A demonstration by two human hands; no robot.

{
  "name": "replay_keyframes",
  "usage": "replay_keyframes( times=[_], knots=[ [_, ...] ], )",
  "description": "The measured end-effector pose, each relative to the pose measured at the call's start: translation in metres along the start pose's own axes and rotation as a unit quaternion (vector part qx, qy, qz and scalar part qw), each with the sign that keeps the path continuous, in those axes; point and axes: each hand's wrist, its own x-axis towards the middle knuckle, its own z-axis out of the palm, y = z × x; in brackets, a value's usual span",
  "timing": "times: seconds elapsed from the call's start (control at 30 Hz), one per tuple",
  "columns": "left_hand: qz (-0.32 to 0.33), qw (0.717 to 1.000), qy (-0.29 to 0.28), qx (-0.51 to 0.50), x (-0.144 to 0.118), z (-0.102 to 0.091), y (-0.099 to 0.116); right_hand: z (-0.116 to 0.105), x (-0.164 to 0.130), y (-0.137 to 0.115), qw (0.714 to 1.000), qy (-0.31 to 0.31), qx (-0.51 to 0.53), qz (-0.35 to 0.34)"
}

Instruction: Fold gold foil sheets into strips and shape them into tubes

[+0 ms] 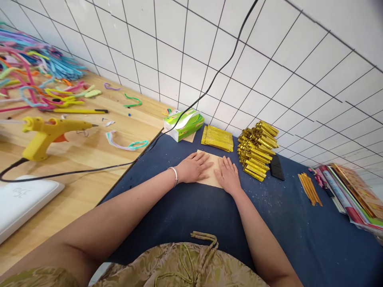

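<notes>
A sheet of light tan paper (214, 177) lies on the dark blue table cover in front of me. My left hand (193, 167) rests flat on its left part, fingers stretched out. On the right part lies my right hand (229, 175), also flat with its fingers extended. The two hands are a little apart, and bare paper shows between them. Just beyond the paper is a flat stack of gold foil sheets (217, 137). To the right of my right hand, folded gold foil strips (255, 153) are piled up.
A green tissue pack (184, 124) stands at the back. Beside the gold pile lies a black phone (277, 167). Orange-gold strips (310, 189) and a stack of books (353, 195) are at the right. On the wooden table sit a yellow glue gun (50, 133) and colourful pipe cleaners (38, 79).
</notes>
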Motion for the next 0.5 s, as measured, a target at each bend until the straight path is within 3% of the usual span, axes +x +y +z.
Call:
replay_keyframes(
  times=[0.5],
  knots=[
    [-0.003, 1.000, 0.000, 0.000, 0.0005, -0.0008, 0.0009, 0.0070, -0.0042, 0.0100, 0.998, 0.040, 0.026, 0.043]
  ],
)
